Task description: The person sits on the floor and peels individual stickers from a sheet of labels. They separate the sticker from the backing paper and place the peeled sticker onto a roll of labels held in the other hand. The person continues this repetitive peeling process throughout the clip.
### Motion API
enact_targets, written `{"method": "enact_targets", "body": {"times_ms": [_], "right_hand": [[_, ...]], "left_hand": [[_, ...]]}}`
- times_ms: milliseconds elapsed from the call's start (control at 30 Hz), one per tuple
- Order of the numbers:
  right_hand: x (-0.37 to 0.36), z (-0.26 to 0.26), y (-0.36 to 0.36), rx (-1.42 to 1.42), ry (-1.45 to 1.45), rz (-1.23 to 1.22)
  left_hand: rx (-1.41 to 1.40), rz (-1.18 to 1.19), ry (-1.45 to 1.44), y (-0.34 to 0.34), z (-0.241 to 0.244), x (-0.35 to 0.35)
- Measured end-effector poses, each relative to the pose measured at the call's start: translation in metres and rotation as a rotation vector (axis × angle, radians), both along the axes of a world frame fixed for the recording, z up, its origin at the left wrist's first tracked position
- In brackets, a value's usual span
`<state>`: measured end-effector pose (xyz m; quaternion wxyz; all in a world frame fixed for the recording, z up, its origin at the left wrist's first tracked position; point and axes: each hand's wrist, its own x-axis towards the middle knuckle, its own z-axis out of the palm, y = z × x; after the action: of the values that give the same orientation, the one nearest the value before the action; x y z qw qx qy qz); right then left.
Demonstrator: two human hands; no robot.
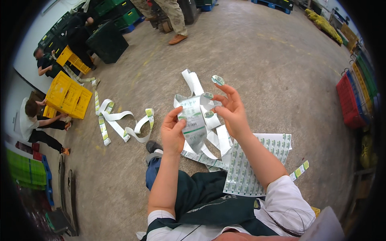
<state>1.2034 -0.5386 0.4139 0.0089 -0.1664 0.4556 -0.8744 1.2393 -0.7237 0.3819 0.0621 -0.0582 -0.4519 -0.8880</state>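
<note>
My left hand [174, 129] pinches a strip of printed labels [193, 123], green and white with barcodes, between thumb and fingers. My right hand [232, 110] is raised just right of it with the fingers spread. A round sticker [217, 80] clings to the index fingertip. Two more, an upper sticker [208, 95] and a lower sticker [209, 114], are on the other fingertips and thumb. Across my lap, under the right forearm, lies a sheet of small stickers [245, 171] in rows. Beyond my hands, white backing strip [223, 140] hangs in loose folds.
Loose label strips [120, 116] curl over the concrete floor [259, 69] at the left. One person holds a yellow crate [69, 95]; others are by dark green crates [107, 42]. Someone in patterned trousers [172, 15] stands ahead. Red and other coloured crates [349, 101] stand at the right.
</note>
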Motion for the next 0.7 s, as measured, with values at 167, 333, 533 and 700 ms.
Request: {"method": "enact_targets", "body": {"times_ms": [167, 333, 533, 700], "right_hand": [[-0.003, -0.004, 0.002, 0.160, 0.144, -0.131], [0.000, 0.004, -0.006, 0.336, 0.272, -0.255], [-0.009, 0.005, -0.008, 0.744, 0.552, -0.441], [-0.005, 0.009, -0.018, 0.649, 0.508, -0.236]], "left_hand": [[0.102, -0.060, -0.011, 0.017, 0.000, -0.005], [-0.308, 0.074, 0.067, 0.027, 0.002, -0.001], [-0.377, 0.079, 0.072, 0.032, 0.006, 0.005], [-0.031, -0.003, 0.022, 0.028, 0.002, 0.000]]}}
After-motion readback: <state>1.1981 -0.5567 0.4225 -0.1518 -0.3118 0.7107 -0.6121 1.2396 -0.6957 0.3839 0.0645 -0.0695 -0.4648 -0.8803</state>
